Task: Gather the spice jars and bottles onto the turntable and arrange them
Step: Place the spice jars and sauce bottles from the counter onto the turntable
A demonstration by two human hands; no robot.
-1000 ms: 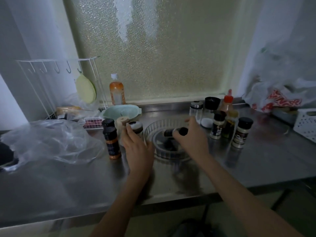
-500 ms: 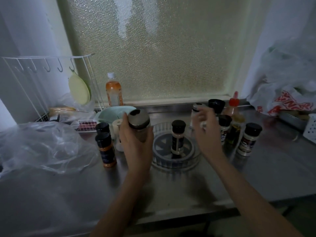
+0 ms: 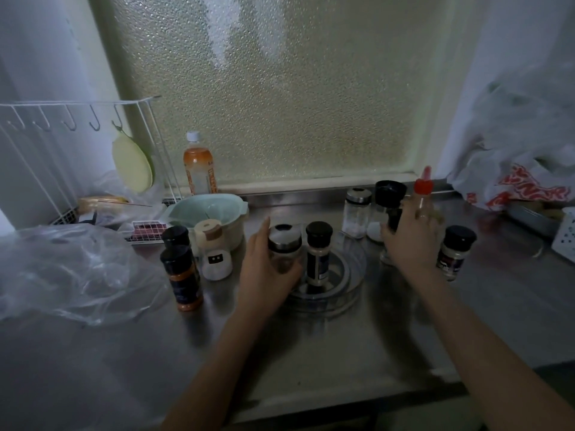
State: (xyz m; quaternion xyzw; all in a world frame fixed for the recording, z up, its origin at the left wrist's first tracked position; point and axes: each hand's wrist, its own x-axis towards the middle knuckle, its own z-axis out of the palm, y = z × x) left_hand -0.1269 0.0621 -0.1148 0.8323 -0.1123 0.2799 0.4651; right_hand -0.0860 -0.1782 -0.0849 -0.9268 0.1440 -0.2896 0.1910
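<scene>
A clear round turntable (image 3: 348,287) sits on the steel counter with one black-capped spice bottle (image 3: 318,253) upright in it. My left hand (image 3: 264,275) grips a silver-lidded glass jar (image 3: 284,244) at the turntable's left rim. My right hand (image 3: 410,241) wraps a dark-capped bottle (image 3: 394,217) just right of the turntable; most of that bottle is hidden. Behind it stand a silver-lidded jar (image 3: 357,213), a black-lidded jar (image 3: 389,194) and a red-tipped squeeze bottle (image 3: 422,191). Another black-capped jar (image 3: 455,251) stands further right. Left of the turntable are two orange-labelled bottles (image 3: 183,275) and a white jar (image 3: 214,250).
A pale green bowl (image 3: 186,211) and an orange drink bottle (image 3: 199,166) stand at the back left by a white wire rack (image 3: 77,119). Crumpled clear plastic (image 3: 71,275) covers the left counter. A white bag with red print (image 3: 522,181) and a white basket (image 3: 564,234) sit at the right.
My left hand carried the silver-lidded jar right and down to the turntable's rim. My right hand moved right from the turntable and closed around a dark-capped bottle.
</scene>
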